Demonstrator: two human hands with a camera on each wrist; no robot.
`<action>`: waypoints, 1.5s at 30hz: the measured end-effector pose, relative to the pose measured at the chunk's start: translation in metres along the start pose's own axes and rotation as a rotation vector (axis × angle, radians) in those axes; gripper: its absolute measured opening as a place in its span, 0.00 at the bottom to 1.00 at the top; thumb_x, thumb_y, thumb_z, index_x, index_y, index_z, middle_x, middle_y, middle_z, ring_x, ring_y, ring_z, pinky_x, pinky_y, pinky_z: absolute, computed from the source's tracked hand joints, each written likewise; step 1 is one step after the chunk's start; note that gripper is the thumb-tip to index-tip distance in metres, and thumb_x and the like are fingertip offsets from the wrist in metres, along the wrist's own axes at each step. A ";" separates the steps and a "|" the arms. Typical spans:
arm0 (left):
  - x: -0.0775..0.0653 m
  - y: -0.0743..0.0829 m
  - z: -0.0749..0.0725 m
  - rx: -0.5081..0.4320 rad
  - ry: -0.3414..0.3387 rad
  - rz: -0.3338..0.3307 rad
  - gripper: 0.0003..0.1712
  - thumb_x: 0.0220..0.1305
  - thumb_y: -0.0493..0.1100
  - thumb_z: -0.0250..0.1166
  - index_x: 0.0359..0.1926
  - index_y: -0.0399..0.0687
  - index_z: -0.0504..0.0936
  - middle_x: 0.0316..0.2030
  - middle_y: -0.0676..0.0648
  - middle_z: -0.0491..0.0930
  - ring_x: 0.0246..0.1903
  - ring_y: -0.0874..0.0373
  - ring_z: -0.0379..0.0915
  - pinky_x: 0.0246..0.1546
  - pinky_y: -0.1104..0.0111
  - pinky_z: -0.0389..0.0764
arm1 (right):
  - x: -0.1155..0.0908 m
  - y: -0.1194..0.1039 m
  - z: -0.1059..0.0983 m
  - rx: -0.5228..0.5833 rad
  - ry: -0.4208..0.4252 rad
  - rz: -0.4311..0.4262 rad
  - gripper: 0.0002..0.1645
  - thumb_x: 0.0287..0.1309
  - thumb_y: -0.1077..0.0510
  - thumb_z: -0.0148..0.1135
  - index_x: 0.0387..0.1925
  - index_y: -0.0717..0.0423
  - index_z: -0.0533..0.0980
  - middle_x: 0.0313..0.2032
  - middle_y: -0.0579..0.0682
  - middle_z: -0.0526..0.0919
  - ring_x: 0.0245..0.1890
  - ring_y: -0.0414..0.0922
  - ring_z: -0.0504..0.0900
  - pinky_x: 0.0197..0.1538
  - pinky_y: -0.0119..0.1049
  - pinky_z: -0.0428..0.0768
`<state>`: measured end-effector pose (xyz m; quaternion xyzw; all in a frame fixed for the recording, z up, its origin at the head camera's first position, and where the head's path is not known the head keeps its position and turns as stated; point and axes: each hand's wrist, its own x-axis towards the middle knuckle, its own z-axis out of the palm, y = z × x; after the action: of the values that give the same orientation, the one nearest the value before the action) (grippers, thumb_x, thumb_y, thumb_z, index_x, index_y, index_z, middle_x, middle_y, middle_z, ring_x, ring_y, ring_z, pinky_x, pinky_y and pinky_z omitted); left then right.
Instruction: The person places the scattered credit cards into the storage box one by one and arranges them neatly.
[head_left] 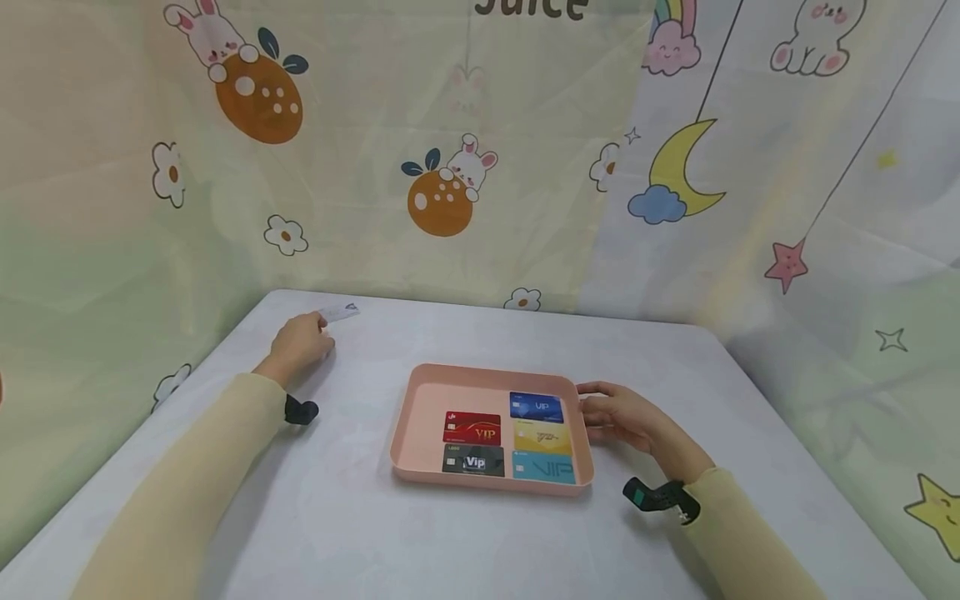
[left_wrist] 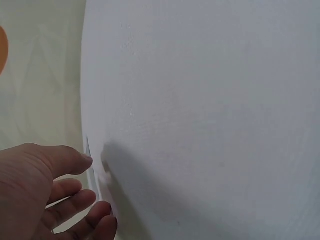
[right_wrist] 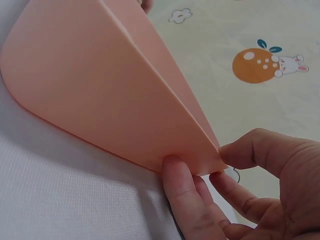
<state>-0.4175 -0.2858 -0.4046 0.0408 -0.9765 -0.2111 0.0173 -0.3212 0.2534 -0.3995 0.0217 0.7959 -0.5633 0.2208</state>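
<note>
At the back left of the table, my left hand (head_left: 303, 343) is raised and pinches a pale, thin card (head_left: 341, 312) near its fingertips. In the left wrist view that card is seen almost edge-on by the thumb (left_wrist: 75, 161), and its face is mostly hidden. My right hand (head_left: 626, 417) grips the right side of a pink tray (head_left: 435, 479); the right wrist view shows fingers against its outer wall (right_wrist: 100, 85). Inside the tray lie a red card (head_left: 471, 427), a black card (head_left: 473, 461), a blue card (head_left: 536, 407), a yellow card (head_left: 542, 436) and a teal card (head_left: 543, 467).
The tray sits near the middle of a white table (head_left: 337, 517). A patterned cloth backdrop (head_left: 360, 192) rises behind the table and along both sides. Each wrist wears a black strap, such as the right strap (head_left: 660, 497).
</note>
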 end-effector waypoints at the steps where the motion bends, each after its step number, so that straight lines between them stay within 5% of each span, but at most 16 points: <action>1: 0.001 0.000 0.000 0.007 -0.003 0.006 0.27 0.69 0.40 0.58 0.63 0.26 0.70 0.55 0.28 0.76 0.53 0.35 0.73 0.59 0.42 0.75 | 0.000 0.000 0.000 0.000 0.003 0.000 0.40 0.68 0.57 0.60 0.76 0.62 0.58 0.64 0.65 0.77 0.50 0.50 0.86 0.51 0.40 0.88; 11: 0.006 -0.006 0.008 0.034 -0.034 0.050 0.43 0.68 0.41 0.56 0.76 0.23 0.51 0.74 0.21 0.52 0.73 0.24 0.50 0.74 0.37 0.56 | 0.000 0.002 -0.001 0.001 -0.012 -0.015 0.40 0.69 0.57 0.60 0.76 0.63 0.57 0.64 0.66 0.77 0.50 0.49 0.86 0.51 0.40 0.88; 23: 0.006 -0.003 0.016 0.109 -0.149 0.053 0.38 0.75 0.43 0.44 0.76 0.23 0.49 0.76 0.23 0.50 0.75 0.23 0.44 0.77 0.39 0.50 | 0.001 0.006 0.000 0.027 -0.006 -0.017 0.40 0.70 0.56 0.60 0.76 0.63 0.57 0.63 0.66 0.77 0.49 0.48 0.86 0.51 0.40 0.88; 37: -0.002 -0.010 0.007 0.016 -0.007 0.159 0.22 0.74 0.39 0.53 0.63 0.33 0.76 0.65 0.28 0.73 0.68 0.29 0.65 0.70 0.38 0.66 | 0.001 0.005 0.001 0.021 0.014 -0.018 0.40 0.69 0.56 0.61 0.76 0.62 0.58 0.62 0.65 0.78 0.50 0.49 0.86 0.51 0.40 0.88; 41: -0.001 -0.016 0.003 0.002 0.052 0.173 0.23 0.73 0.36 0.53 0.63 0.27 0.73 0.65 0.24 0.70 0.68 0.27 0.64 0.70 0.37 0.65 | 0.001 0.006 0.001 0.018 0.011 -0.018 0.39 0.70 0.56 0.61 0.76 0.63 0.58 0.62 0.65 0.78 0.50 0.49 0.85 0.51 0.40 0.88; 45: 0.003 -0.018 0.002 0.027 0.042 0.146 0.29 0.72 0.35 0.50 0.69 0.22 0.64 0.68 0.20 0.61 0.69 0.24 0.59 0.71 0.37 0.61 | 0.002 0.005 0.001 0.024 0.013 -0.012 0.39 0.70 0.56 0.61 0.76 0.62 0.58 0.62 0.64 0.78 0.50 0.49 0.85 0.52 0.39 0.88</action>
<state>-0.4193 -0.3015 -0.4140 -0.0257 -0.9790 -0.1953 0.0525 -0.3209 0.2543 -0.4049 0.0232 0.7905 -0.5741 0.2120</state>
